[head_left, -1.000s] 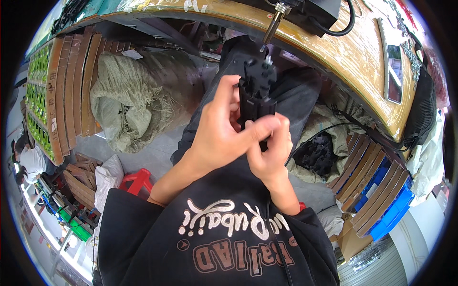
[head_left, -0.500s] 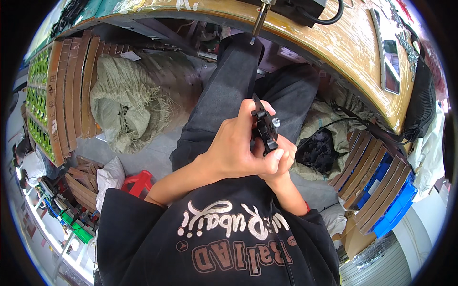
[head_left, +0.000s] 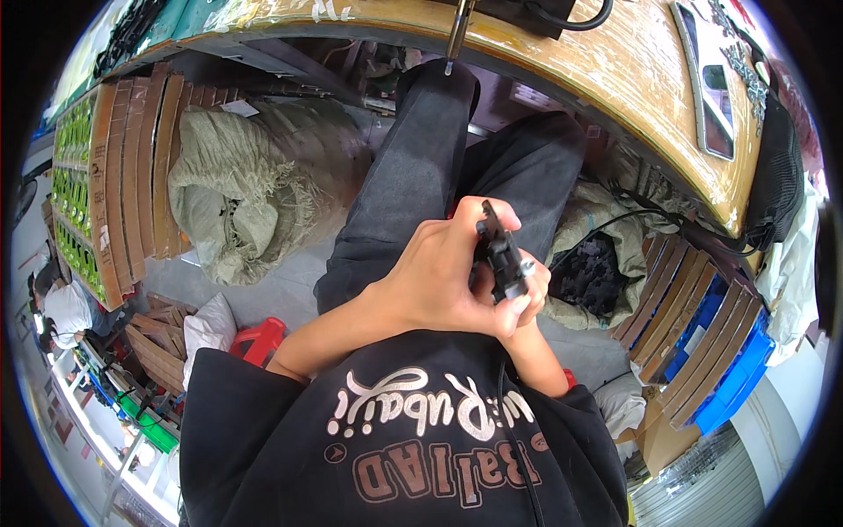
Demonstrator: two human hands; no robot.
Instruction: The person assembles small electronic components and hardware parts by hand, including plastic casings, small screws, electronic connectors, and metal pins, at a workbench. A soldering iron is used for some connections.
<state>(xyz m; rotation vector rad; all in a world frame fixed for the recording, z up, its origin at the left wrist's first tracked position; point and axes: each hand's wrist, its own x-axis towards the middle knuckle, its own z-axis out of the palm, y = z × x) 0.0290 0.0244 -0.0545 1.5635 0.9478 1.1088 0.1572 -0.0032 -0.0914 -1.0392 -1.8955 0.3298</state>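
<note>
My left hand (head_left: 430, 274) is closed around a black plastic part (head_left: 502, 260), with the thumb along its near end and a finger over its far end. The part is held upright above my lap, and a small silver screw or pin (head_left: 528, 266) sticks out of its right side. Just behind and to the right, my right hand (head_left: 537, 288) is closed against the same part beside the silver piece. Its fingers are largely hidden by my left hand and the part.
A wood-topped bench (head_left: 606, 79) curves across the front, bearing a phone (head_left: 713, 105). A screwdriver-like tool (head_left: 456, 39) hangs over its edge. Open woven sacks (head_left: 237, 189) stand either side of my legs. Stacked cardboard trays (head_left: 132, 167) and blue bins (head_left: 733, 378) flank me.
Both hands and the black part have moved slightly nearer and to the right. The part has turned a little, and its silver piece now sits lower, next to my right fingers.
</note>
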